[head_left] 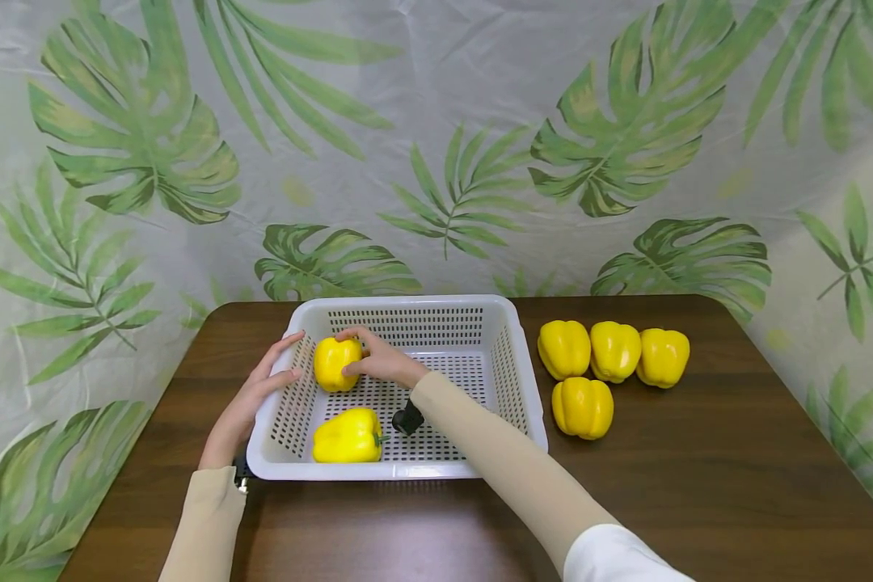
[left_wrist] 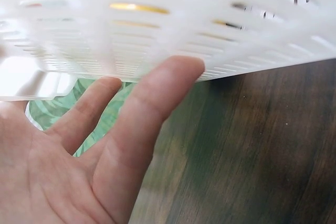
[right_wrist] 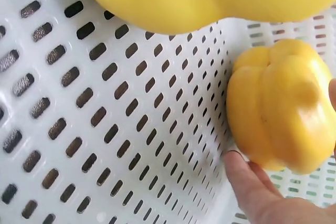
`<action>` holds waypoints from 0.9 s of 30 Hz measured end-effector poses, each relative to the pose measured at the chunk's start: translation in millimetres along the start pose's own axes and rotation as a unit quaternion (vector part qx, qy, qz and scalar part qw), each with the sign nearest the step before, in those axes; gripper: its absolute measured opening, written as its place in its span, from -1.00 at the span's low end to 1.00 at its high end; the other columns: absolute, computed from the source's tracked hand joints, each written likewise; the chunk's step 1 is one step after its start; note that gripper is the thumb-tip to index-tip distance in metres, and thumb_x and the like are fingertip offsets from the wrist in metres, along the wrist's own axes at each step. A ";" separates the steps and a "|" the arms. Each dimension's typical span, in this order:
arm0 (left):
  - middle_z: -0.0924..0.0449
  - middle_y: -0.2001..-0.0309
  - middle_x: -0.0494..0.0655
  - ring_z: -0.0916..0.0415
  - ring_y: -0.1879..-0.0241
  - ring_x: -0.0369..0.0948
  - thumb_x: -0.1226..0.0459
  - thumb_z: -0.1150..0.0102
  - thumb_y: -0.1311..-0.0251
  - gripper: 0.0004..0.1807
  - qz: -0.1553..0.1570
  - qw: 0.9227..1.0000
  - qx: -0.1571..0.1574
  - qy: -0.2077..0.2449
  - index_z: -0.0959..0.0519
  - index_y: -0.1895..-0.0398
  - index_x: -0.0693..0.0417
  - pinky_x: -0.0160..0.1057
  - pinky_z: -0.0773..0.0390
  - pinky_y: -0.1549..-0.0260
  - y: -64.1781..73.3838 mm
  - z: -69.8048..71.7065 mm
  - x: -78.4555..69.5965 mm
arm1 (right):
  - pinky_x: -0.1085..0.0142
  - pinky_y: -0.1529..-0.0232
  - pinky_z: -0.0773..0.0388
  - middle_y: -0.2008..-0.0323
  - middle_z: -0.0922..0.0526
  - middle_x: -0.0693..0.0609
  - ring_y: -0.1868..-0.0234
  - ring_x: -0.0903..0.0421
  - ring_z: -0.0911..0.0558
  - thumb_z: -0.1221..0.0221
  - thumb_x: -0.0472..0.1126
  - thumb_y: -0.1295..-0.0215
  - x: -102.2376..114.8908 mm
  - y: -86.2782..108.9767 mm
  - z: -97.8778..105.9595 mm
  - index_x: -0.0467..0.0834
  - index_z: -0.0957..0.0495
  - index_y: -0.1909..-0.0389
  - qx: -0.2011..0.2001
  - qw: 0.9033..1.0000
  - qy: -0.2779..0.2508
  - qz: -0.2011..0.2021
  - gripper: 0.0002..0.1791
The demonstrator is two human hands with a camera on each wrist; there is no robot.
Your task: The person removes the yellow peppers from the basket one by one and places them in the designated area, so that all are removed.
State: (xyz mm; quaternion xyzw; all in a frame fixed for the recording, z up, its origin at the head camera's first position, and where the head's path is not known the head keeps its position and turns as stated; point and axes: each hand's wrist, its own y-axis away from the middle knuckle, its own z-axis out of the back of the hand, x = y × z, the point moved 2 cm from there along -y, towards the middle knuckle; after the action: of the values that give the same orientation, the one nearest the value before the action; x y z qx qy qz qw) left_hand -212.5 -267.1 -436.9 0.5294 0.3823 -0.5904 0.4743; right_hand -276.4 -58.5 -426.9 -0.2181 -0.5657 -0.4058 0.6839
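In the head view, my right hand (head_left: 385, 361) reaches into the white plastic basket (head_left: 396, 470) and grips a yellow bell pepper (head_left: 335, 365) near its back left corner. The right wrist view shows my thumb and fingers at the sides of that bell pepper (right_wrist: 283, 106), low by the perforated wall. A second yellow bell pepper (head_left: 345, 436) with a green stem lies on its side at the basket's front left. My left hand (head_left: 250, 400) touches the basket's left side with fingers extended. In the left wrist view, the left thumb (left_wrist: 152, 108) is against the slotted wall.
Several yellow bell peppers (head_left: 614, 352) stand close together on the brown wooden table (head_left: 698, 469), right of the basket. A leaf-patterned cloth (head_left: 466, 97) hangs behind the table. A black device (head_left: 408, 419) sits at my right wrist, over the basket floor.
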 end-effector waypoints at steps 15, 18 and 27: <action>0.16 -0.45 0.14 -0.28 -0.12 0.35 0.19 0.10 -0.39 -0.33 -0.001 1.000 -0.001 0.002 0.07 -0.50 -0.24 0.17 -0.55 0.18 -0.7 -1.2 -0.5 | 0.07 -0.06 -0.44 -0.35 -0.21 -0.08 -0.15 -0.12 -0.43 -0.19 -0.41 -0.25 2.0 3.6 -2.1 0.03 -0.31 -0.28 0.010 1.000 -0.003 -0.003 -0.39; 0.19 -0.46 0.12 -0.28 -0.12 0.35 0.18 0.10 -0.40 -0.33 0.001 1.000 0.000 0.001 0.07 -0.50 -0.25 0.17 -0.56 0.19 -0.2 -1.3 -0.3 | 0.08 -0.05 -0.45 -0.35 -0.21 -0.07 -0.11 -0.10 -0.45 -0.19 -0.42 -0.24 1.4 3.8 -2.9 0.03 -0.33 -0.26 0.000 1.000 -0.008 -0.004 -0.41; 0.19 -0.46 0.12 -0.26 -0.13 0.35 0.16 0.08 -0.39 -0.32 0.000 1.000 -0.001 -0.001 0.06 -0.50 -0.24 0.16 -0.55 0.18 0.3 0.2 0.0 | 0.07 -0.05 -0.45 -0.26 -0.32 -0.12 -0.02 -0.03 -0.48 -0.18 -0.41 -0.23 -1.4 1.3 -1.7 0.01 -0.36 -0.22 -0.013 1.000 -0.019 0.005 -0.45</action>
State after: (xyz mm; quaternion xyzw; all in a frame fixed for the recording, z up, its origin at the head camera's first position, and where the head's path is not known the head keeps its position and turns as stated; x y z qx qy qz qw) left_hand -212.3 -267.3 -436.9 0.5285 0.3827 -0.5901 0.4753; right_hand -274.5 -58.7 -428.5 -0.2374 -0.5721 -0.4051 0.6725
